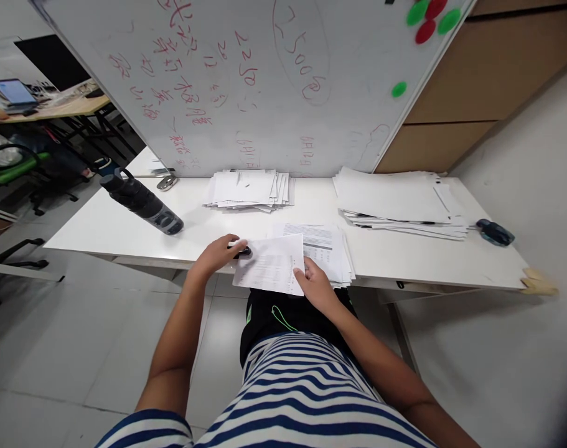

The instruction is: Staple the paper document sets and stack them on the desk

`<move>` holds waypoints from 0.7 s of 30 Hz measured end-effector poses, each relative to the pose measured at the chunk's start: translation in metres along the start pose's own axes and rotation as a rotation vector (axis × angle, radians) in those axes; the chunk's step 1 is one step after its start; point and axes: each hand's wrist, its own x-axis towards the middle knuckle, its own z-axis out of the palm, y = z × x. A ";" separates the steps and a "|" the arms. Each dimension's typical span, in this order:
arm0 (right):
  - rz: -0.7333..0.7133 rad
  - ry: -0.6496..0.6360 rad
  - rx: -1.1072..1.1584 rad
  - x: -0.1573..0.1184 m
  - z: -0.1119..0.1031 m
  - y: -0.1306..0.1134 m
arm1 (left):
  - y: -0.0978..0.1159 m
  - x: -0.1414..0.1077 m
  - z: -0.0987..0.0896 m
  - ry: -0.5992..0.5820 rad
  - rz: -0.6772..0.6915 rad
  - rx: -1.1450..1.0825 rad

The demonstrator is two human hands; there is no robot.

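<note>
White printed paper sheet: lying at the front edge of the long white glossy table, serving as landmark. Left hand: gripping a small black object at the sheet's upper left corner. Right hand: pinching the sheet's right edge, thumb on top. Loose stack of printed white pages: lying directly right of the sheet, partly beneath it. Pile of smaller white papers: resting behind the sheet. Wide pile of large white papers: resting behind and to its right. Dark cylindrical bottle with loop handle: standing to its left. Whiteboard with red handwriting: rising behind the sheet, bearing green and red round magnets at upper right.
</note>
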 end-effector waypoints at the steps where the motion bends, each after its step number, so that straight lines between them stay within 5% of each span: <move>1: 0.009 -0.009 -0.005 0.000 -0.001 0.000 | 0.003 0.004 -0.001 0.038 -0.023 0.004; 6: 0.050 -0.038 -0.008 0.002 -0.003 0.001 | 0.020 0.036 0.012 0.226 -0.029 0.129; 14: 0.046 -0.023 -0.051 0.004 -0.003 0.000 | 0.021 0.061 0.057 0.224 -0.077 0.330; 17: 0.031 -0.012 -0.078 0.005 -0.002 -0.001 | 0.020 0.062 0.062 0.269 -0.024 0.382; 21: 0.033 -0.029 -0.139 0.004 -0.002 -0.002 | 0.020 0.058 0.053 0.303 -0.027 0.189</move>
